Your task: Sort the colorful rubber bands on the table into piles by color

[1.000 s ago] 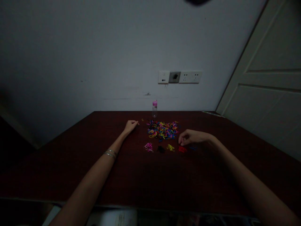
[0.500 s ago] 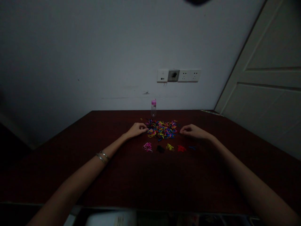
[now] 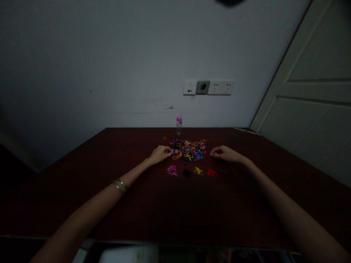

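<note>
Seemingly picks over mixed bands (image 3: 189,149) with left hand (image 3: 161,153) (at their edge) and right hand (image 3: 224,153) (just beside), both curled-fingered with grip indiscernible, and calls for isolating one.

Free tbl front (image 3: 192,212); btl (image 3: 179,126) behind pile (image 3: 189,149)

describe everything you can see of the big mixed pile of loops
The mixed pile is a loose, low spread of small, overlapping, rubbery-looking loops in yellow, blue, pink, red and black. It lies on the dark reddish table, in front of the bottle. The left hand is at its left edge; contact is unclear.
</note>
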`<state>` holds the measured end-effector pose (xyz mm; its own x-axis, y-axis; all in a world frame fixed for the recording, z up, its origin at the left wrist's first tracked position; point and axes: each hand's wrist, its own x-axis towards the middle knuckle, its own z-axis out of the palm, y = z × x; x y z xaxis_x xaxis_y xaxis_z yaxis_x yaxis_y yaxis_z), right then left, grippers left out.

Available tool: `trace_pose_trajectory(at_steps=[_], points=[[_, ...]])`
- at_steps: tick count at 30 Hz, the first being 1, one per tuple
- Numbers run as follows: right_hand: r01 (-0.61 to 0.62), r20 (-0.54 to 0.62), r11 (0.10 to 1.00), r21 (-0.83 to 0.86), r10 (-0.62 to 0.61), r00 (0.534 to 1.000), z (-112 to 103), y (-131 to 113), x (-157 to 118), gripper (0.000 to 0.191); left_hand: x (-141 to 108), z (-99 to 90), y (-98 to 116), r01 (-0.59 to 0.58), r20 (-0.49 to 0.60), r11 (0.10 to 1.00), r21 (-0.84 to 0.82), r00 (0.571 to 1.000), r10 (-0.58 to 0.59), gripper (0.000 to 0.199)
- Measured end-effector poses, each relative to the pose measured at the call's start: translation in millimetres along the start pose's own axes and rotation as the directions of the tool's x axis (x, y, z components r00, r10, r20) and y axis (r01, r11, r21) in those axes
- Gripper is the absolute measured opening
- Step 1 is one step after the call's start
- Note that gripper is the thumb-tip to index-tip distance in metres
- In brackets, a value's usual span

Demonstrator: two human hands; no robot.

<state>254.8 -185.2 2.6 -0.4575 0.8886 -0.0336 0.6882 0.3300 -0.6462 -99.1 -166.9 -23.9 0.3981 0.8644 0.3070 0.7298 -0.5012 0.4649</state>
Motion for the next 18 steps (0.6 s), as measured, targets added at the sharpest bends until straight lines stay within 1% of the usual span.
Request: trace_pose_trajectory(at_steps=[5,10,14,18], points=[[-0.002,-0.009,1.0,-0.014,0.002,1.0,1,4,1,0.03,2,0.5,2,0.028,-0.012,1.0,0.004,1.0,-0.028,0.028],[-0.026,-0.009,0.999,-0.023,0.026,1.0,1,2,1,0.03,6,0.3,-2,0.043,-0.033,0.999,-0.02,0.998,-0.044,0.028],[-0.017,-0.006,0.999,-0.032,0.017,1.0,1,-1,-1,0.03,10,-5.8,-5,0.041,-0.062,0.998,-0.039,0.997,-0.043,0.028],[-0.005,0.002,1.0,-0.029,0.005,1.0,1,3,2,0.029,12,-14.6,-1,0.012,-0.05,0.997,-0.08,0.999,-0.016,0.026]])
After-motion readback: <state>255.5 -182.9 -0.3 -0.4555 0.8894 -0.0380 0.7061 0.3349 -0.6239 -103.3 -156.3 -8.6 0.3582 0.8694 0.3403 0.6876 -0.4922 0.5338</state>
